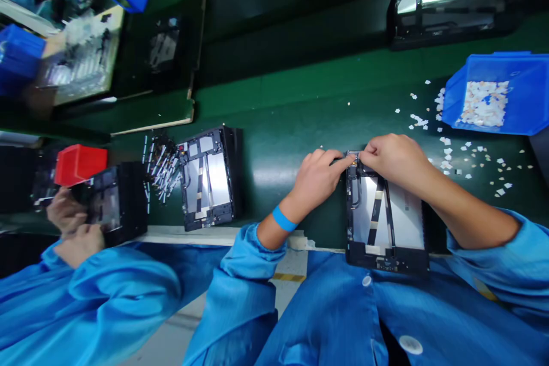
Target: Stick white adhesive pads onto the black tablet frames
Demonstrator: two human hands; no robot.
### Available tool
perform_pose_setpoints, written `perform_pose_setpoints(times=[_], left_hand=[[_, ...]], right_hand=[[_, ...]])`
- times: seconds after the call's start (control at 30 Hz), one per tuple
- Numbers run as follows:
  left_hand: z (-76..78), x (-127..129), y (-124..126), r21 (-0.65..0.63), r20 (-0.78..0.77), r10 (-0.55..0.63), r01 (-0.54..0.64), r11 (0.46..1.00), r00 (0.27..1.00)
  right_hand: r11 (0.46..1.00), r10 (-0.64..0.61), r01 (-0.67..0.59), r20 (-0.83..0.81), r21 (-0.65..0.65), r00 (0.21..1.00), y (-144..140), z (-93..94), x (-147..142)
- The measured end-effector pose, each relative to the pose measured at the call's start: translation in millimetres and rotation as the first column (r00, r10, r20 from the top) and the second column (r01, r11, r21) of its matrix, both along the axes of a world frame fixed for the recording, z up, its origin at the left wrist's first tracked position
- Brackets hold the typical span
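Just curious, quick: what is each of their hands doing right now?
Left hand: fingers pinched at the tablet frame's top edge.
Right hand: pinching there too; what it grips is hidden.

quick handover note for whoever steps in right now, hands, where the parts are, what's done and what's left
Left hand: fingertips pinched at the top edge of the opened tablet.
Right hand: pinching the same top edge; what it holds is too small to tell.
The tablet lies at the near edge of the green bench, back open.
Blue bin of white bits far right, bits scattered beside it.
Done or left: cannot tell; hands are at the top edge.
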State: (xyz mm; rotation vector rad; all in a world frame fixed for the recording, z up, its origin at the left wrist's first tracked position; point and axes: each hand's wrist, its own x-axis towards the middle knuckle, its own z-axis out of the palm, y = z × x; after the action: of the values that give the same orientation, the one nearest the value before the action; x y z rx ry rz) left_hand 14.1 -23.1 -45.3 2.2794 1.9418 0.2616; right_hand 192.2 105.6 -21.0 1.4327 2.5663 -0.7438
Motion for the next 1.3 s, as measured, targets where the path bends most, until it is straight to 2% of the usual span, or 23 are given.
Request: perform_pose_setpoints(times=[0.13,0.3,0.4,0.5,0.57,0.63,0.73,0.9,1.1,1.3], left_hand=[[6.4,-15.9,8.8,-0.083,0.032,-0.111,0.113,0.990,0.993],[14.3,-22.8,13.0,-0.112,-0.058,-0.158,0.151,0.982,0.986],[16.4,-25.1,15.1,-0.134,-0.025,-0.178,0.173,0.976,0.984],[14.7,-27.4,15.3,-0.106,0.071,-0.177,0.184,0.977,0.982],[12.1,-27.9,13.7,-0.048,0.132,-0.139,0.146,0.988,0.981],[9.7,-27.1,11.4,0.015,0.169,-0.065,0.064,0.998,0.983],[8.4,-23.9,8.2,0.049,0.172,0.009,-0.018,0.999,0.985],[12.4,-15.9,2.3,0.043,0.132,-0.004,-0.002,0.999,0.991],[12.1,-9.4,-9.8,0.046,0.128,-0.033,0.027,0.999,0.991],[8.5,-6.7,-11.6,0.032,0.105,-0.035,0.032,0.999,0.994]], right_hand=[[1.000,0.008,-0.008,-0.024,0.003,1.000,-1.3,-2.3,4.0],[1.000,0.024,-0.024,-0.008,0.006,1.000,-1.2,0.1,2.4],[0.999,0.031,-0.030,-0.021,0.013,0.999,-2.5,0.3,4.5],[0.997,0.064,-0.057,-0.126,0.059,0.990,-7.0,-5.5,14.4],[0.987,0.121,-0.090,-0.249,0.135,0.961,-11.1,-12.6,24.4],[0.963,0.218,-0.148,-0.332,0.224,0.918,-14.8,-20.1,34.3],[0.905,0.370,-0.269,-0.293,0.331,0.882,-17.5,-27.6,43.7],[0.821,0.492,-0.418,-0.108,0.389,0.864,-14.9,-29.9,48.4],[0.737,0.611,-0.515,-0.106,0.437,0.784,-11.8,-33.2,57.6],[0.628,0.675,-0.590,0.021,0.507,0.737,-9.4,-26.9,58.7]])
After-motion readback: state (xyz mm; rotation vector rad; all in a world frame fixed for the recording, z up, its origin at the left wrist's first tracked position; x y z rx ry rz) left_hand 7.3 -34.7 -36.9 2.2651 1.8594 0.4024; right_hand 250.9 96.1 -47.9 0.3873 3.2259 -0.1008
